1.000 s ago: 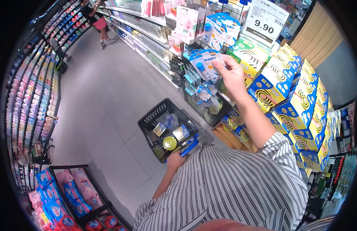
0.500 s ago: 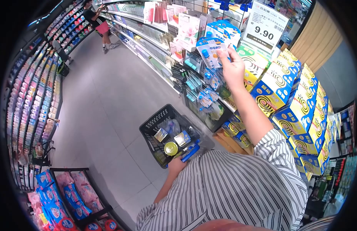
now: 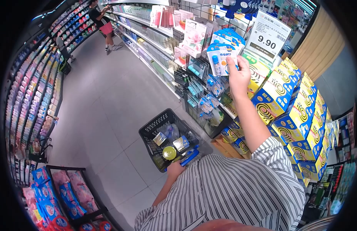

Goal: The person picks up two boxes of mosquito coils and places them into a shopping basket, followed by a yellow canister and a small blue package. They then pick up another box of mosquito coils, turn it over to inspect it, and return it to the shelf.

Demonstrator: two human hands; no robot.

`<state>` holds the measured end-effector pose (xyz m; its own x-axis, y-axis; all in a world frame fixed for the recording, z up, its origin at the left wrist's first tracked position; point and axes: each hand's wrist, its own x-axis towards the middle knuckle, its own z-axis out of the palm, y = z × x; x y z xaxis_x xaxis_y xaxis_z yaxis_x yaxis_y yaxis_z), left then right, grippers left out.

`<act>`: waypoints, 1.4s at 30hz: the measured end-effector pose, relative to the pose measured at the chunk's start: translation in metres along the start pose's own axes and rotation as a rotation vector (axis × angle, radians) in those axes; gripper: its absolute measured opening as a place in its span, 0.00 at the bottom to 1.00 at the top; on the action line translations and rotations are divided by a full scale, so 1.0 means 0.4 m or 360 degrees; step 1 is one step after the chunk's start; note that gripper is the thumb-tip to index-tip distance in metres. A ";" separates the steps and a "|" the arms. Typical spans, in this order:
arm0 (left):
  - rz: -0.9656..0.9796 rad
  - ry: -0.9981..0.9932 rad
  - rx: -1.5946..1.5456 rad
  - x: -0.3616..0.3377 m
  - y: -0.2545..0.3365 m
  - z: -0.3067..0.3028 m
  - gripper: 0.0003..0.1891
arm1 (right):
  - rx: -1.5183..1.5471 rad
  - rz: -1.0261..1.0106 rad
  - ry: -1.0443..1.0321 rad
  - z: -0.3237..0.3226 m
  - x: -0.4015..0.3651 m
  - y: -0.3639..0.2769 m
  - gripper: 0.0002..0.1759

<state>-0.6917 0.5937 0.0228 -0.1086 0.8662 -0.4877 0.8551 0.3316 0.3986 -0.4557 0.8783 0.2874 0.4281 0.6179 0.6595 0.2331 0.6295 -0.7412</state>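
My right hand (image 3: 239, 76) pinches the edge of a blue-and-white blister pack (image 3: 221, 61) between thumb and fingers; similar packs hang just behind it on the rack. Down at the centre, my left hand (image 3: 175, 168) is closed round the blue handle (image 3: 190, 158) of a black shopping basket (image 3: 148, 133). Inside the basket lie a green-lidded round container (image 3: 169, 153), a small blue-and-white box (image 3: 181, 143), another small box (image 3: 159, 138) and a clear plastic bag (image 3: 171, 131).
Yellow-and-blue boxes (image 3: 301, 115) are stacked at the right, below a 9.90 price sign (image 3: 267, 35). Long shelves (image 3: 32, 100) line the left side. A rack of pink and blue packs (image 3: 72, 192) stands lower left. Another person (image 3: 102, 25) stands up the aisle.
The view has shifted slightly. My right hand and the pack it pinches appear a little lower and further right. My left hand still holds the basket handle.
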 end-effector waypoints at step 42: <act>0.0022 -0.0020 -0.0055 -0.003 0.000 -0.003 0.18 | 0.0517 0.0969 -0.0927 0.037 -0.223 -0.042 0.11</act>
<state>-0.6921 0.5931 0.0242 -0.0907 0.8661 -0.4915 0.8384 0.3328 0.4316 -0.5107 0.8194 0.2427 -0.1340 0.9728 0.1892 -0.1852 0.1629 -0.9691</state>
